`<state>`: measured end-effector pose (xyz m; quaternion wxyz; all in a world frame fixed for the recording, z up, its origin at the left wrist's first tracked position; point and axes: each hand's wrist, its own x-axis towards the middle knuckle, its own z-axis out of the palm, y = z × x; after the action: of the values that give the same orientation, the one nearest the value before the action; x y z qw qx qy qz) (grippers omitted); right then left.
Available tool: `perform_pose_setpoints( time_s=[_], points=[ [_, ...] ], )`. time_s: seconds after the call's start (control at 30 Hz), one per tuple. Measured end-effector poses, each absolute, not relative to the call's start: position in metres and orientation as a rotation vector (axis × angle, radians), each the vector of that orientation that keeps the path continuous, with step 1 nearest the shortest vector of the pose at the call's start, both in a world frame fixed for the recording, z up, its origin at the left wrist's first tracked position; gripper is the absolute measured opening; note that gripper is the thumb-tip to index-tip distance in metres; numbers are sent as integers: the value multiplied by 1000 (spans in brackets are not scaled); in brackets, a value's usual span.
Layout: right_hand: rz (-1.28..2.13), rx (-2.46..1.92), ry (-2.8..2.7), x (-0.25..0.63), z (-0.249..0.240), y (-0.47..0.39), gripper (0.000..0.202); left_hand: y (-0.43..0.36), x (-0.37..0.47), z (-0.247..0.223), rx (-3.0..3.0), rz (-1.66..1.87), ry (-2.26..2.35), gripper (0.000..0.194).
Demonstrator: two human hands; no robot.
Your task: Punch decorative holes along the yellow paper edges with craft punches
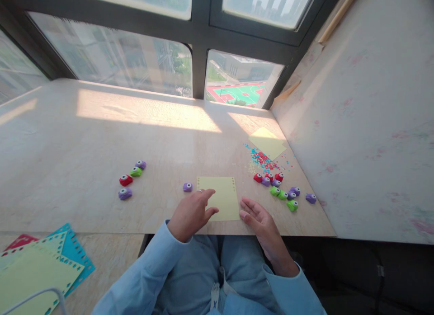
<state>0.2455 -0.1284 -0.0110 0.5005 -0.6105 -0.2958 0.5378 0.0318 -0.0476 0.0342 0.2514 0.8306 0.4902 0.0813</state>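
Note:
A pale yellow paper sheet (222, 199) lies flat near the table's front edge, with small holes along its upper left and right sides. Over its left part is my left hand (194, 212), thumb and index finger apart, holding nothing. My right hand (259, 220) rests beside the sheet's lower right edge, palm turned inward, its fingers extended and empty. Just left of the sheet sits a purple hole punch with an eye design (187, 187).
Several red, purple and green punches (275, 191) cluster at the right, below scattered paper bits (262, 160) and another yellow sheet (267, 142). More punches (125, 180) stand at the left. Punched coloured sheets (40, 265) lie at the lower left. A wall (379, 125) borders the right side.

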Motion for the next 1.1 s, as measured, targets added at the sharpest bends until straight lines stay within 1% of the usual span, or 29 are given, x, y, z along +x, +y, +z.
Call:
perform_pose_setpoints(
  time_s=[0.07,0.17,0.33,0.47,0.6,0.7,0.8,0.9,0.97,1.03,1.1],
  points=[
    [1317,-1456,-650,242,-6,-128,58,-57,45,27,2305,78,1291,42],
    [1328,-1421,-561,237,-2,-128,54,-63,55,19,2323,-31,1278,37],
    [1350,-1281,-402,232,2,-126,43,-61,55,15,2319,-16,1253,34],
    [1396,-1239,-343,233,0,-117,41,-60,54,14,2316,-1,1221,35],
    [1435,-1389,-614,240,-4,-99,43,-58,52,12,2318,4,1191,37],
    [1370,-1568,-818,245,-9,-79,46,-58,50,10,2320,5,1176,38],
    [1254,-1669,-978,248,-14,-65,38,-57,48,9,2308,28,1162,38],
    [1153,-1679,-1100,249,-17,-62,30,-54,43,13,2257,88,1152,42],
    [1146,-1649,-1110,248,-18,-65,30,-49,36,19,2227,166,1199,37],
    [1179,-1619,-1078,248,-18,-70,33,-42,25,27,2240,267,1310,20],
    [1212,-1596,-1044,248,-18,-74,36,-33,12,33,2248,368,1440,15]
  ],
)
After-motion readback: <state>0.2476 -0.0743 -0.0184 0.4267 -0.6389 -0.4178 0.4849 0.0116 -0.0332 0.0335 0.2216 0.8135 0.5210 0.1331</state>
